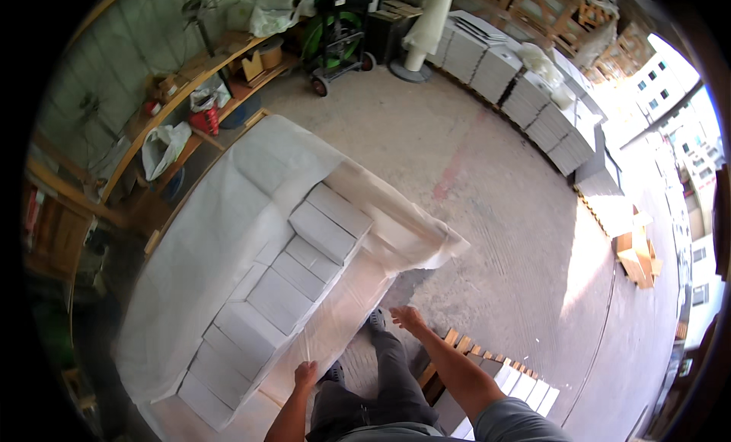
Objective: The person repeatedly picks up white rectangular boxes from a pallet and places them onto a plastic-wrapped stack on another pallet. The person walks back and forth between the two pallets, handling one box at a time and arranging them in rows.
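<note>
My left hand (306, 375) is closed on the near edge of a translucent plastic sheet (335, 309), where thin folds run up from the fingers. The sheet hangs along the side of a stack of white boxes (285, 296) and also drapes over the stack's far side. Several box tops show bare in a row along the near side. My right hand (409, 319) is held out over the floor, past the sheet's near edge. Its fingers are loosely bent and apart, with nothing seen in them.
Close at my right is a wooden pallet (449, 343) with white boxes (525, 387). Wooden shelves (145, 134) line the left wall. A hand truck (335, 42) and a wrapped post (430, 31) stand at the back. Stacked boxes (491, 69) and an open carton (633, 248) are at right.
</note>
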Tool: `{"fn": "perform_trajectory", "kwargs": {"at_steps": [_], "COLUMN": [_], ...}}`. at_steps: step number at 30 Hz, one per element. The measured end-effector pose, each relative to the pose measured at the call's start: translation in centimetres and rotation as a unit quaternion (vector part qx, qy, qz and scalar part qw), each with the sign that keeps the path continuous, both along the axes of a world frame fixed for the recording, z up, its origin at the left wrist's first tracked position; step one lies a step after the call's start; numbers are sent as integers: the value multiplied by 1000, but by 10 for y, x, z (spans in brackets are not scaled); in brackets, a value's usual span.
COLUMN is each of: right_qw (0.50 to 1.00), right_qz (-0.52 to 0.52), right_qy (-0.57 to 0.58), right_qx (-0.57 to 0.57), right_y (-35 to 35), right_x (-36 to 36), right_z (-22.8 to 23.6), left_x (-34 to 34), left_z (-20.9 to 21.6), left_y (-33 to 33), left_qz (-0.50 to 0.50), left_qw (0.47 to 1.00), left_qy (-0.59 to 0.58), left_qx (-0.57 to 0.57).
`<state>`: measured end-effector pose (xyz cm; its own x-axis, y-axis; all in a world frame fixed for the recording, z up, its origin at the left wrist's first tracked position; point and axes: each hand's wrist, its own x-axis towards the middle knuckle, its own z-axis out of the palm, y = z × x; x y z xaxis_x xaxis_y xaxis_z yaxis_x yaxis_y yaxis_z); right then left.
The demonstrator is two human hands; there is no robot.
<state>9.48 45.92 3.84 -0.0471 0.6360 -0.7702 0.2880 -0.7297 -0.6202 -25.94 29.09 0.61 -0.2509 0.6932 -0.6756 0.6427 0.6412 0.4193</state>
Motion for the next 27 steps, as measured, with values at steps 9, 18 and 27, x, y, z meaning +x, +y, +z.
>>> {"fn": "perform_trajectory", "kwargs": {"at_steps": [9,18,27], "right_qw": [939,928,749], "right_qz": [-20,-282,-643], "right_qy": [-317,-195,33], "right_qx": [-130,-148,-156], "right_y": [-515,-650,-749], "right_x": [64,-28,-35], "right_z": [-30,57,53], "left_x": [-85,-70,110], "left_z": [18,20,72], "left_y": [-98,-72,-104], "left_qz": [-10,-182,-283], "left_qw": [990,965,941], "left_qy": [-91,-65,-148], "left_qx": [-109,-179,-113]}}
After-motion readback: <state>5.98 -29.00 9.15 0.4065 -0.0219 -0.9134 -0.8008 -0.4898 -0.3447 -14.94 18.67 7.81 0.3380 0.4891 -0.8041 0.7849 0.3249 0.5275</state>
